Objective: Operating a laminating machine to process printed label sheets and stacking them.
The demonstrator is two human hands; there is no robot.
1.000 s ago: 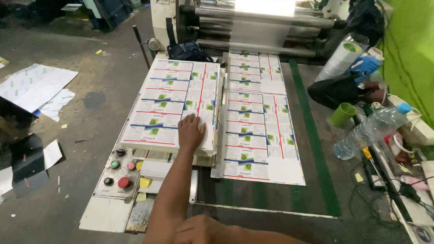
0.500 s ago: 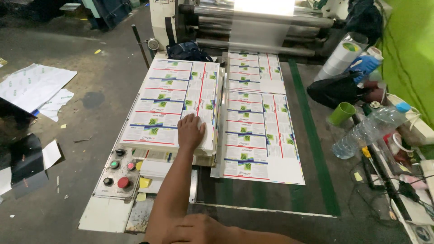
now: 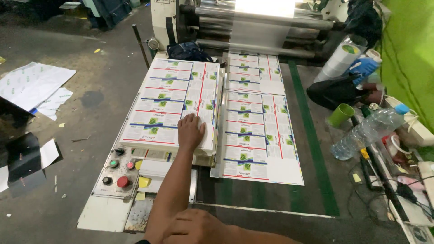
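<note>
My left hand (image 3: 190,131) lies flat, palm down, on the near right corner of a stack of printed sheets (image 3: 167,101) with green, blue and red label designs. The stack rests on a machine table (image 3: 271,199). To its right a single printed sheet (image 3: 260,131) lies flat, coming out from under clear film on the rollers (image 3: 262,22). My right hand (image 3: 195,227) sits at the bottom edge of the view against my left forearm. Its fingers are curled and nothing shows in it.
A control panel (image 3: 116,171) with green, red and black buttons sits below the stack. A clear plastic bottle (image 3: 368,131), a green cup (image 3: 340,114) and a film roll (image 3: 341,61) stand at the right. Loose white sheets (image 3: 34,86) lie on the floor at the left.
</note>
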